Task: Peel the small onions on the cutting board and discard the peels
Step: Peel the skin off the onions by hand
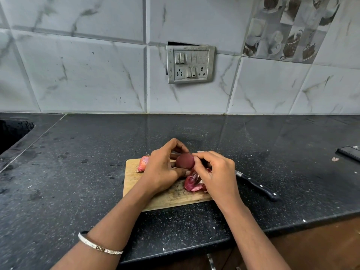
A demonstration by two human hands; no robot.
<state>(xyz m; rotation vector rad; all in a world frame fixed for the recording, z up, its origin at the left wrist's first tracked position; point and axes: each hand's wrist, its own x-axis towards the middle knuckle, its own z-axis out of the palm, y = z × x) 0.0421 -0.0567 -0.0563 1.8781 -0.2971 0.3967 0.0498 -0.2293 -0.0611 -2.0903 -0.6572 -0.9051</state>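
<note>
Onion in hand: small, round, dark-purple onion [185, 161] held just above the pale wooden cutting board [134, 178], pinched between both hands.
Left hand: left hand [162, 171] closed round the onion's left side, fingers curled over its top, thumb beneath.
Right hand: right hand [218, 173] pinching at the onion's right end, fingertips [195, 157] touching the skin; whether a flap is caught there cannot be made out.
Doing it well: probably best to lift the skin at the tip with a nail and strip it toward the root, turning the bulb with the left hand.
Unpeeled onion: pinkish bulb [143, 162] lying at the board's far-left corner.
Peels: reddish-purple papery peels [192, 183] heaped on the board under the right hand, not yet discarded.
Knife: black-handled knife [257, 186] on the black speckled counter [78, 172], just right of the board.
Containers: no bin or bowl in view.
</note>
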